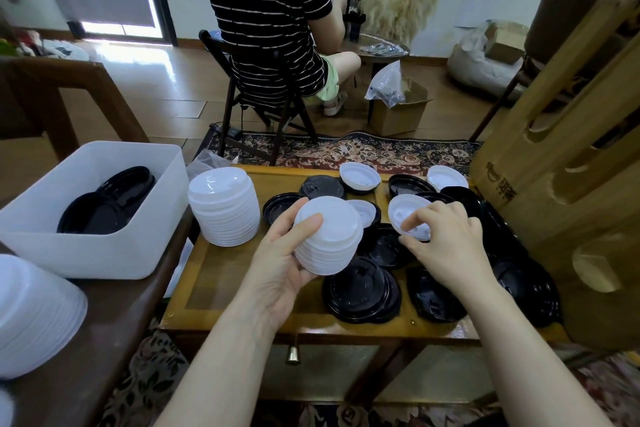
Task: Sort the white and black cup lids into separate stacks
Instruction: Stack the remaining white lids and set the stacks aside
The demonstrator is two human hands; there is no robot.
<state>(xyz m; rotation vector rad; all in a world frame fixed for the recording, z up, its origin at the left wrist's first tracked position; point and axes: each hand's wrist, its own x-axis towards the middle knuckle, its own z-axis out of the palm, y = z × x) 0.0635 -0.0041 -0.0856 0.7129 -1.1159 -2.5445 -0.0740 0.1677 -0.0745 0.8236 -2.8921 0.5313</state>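
Tabletop (221, 274) of yellow wood, floral rug beyond. Left grip (289, 255) curls round a white lid stack (327, 236); right grip (446, 243) pinches a white lid (407, 215). Black lids (363, 291) below both, partly hidden by arms.

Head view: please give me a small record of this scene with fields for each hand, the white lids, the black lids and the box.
left hand: holds a short stack of white lids
right hand: pinches one white lid
tall white stack: stands on the table
black lids: loose on table
white box: contains black lids
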